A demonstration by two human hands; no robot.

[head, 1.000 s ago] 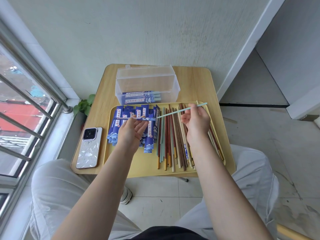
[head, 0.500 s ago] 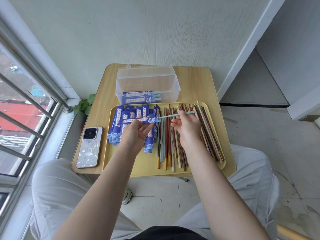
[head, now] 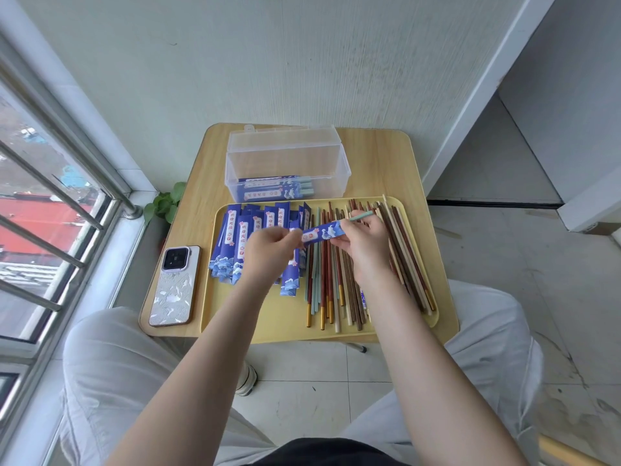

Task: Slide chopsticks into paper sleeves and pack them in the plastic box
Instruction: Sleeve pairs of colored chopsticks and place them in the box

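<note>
Over the yellow tray (head: 268,322) both hands grip one blue paper sleeve (head: 324,231): left hand (head: 268,252) at nine o'clock, right hand (head: 364,242) pinching its three o'clock end, where mint chopsticks (head: 361,215) protrude.

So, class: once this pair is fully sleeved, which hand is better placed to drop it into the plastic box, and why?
Probably the left hand: it pinches the blue sleeve and sits roughly below the plastic box. The right hand holds the teal chopsticks, further right.
</note>
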